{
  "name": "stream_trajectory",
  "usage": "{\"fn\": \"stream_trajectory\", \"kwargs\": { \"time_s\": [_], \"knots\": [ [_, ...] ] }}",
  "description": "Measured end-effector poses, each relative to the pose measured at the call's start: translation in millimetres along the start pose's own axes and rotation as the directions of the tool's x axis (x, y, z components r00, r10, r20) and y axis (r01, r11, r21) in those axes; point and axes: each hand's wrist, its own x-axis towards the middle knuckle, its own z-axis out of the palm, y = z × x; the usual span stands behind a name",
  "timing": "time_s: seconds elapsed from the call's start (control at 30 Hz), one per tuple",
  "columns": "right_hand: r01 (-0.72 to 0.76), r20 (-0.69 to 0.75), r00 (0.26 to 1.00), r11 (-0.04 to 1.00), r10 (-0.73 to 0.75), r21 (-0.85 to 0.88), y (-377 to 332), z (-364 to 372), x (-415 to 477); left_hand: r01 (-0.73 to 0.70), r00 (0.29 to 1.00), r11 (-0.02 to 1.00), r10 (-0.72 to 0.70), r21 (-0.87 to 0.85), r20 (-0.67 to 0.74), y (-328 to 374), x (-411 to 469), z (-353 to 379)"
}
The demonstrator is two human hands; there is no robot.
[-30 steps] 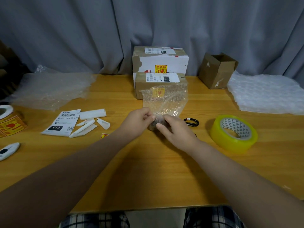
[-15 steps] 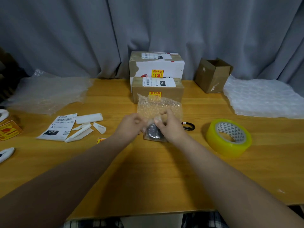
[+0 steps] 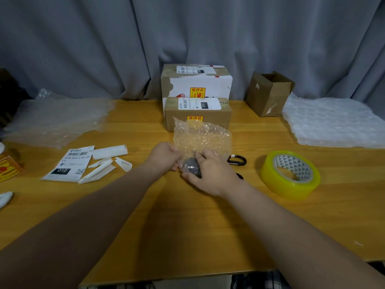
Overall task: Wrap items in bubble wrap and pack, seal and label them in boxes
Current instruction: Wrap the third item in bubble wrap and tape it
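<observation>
We see both hands mid-table, working on one bubble wrap sheet (image 3: 203,137). The left hand (image 3: 164,156) pinches the sheet's lower left edge; its fingertips are hidden behind the wrap. The right hand (image 3: 211,174) curls round a dark round item (image 3: 191,166) at the sheet's bottom edge. The item is half covered by fingers and plastic, so we can't tell what it is. The sheet stands up off the table (image 3: 187,226) and hides the lower front of the small sealed box (image 3: 216,115), which sits in front of a bigger white box (image 3: 200,83). A black carabiner (image 3: 238,159) peeks out just right of the right hand, partly hidden. The yellow tape roll (image 3: 289,175) lies further right. A shipping label (image 3: 68,163) lies to the left. A white object (image 3: 5,198) is cut off at the left edge and we can't identify it.
</observation>
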Motion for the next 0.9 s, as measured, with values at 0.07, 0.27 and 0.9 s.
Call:
{"fn": "stream_trajectory", "kwargs": {
  "time_s": [0.07,0.27,0.9],
  "knots": [
    [0.025,0.006,1.000,1.000,-0.025,-0.014,0.5,0.5,-2.1,-0.075,0.996,0.997,0.076,0.015,-0.044,1.5,0.8,2.8],
    [0.059,0.038,0.998,0.997,-0.057,-0.050,-1.4,0.7,-3.3,-0.262,0.965,0.965,0.262,0.006,0.018,8.6,-13.4,11.2],
    [-0.169,0.066,0.983,0.713,0.171,0.681,12.8,-9.4,6.5,-0.481,0.841,0.770,0.271,0.418,0.468,9.2,-18.4,-0.5]
  ]
}}
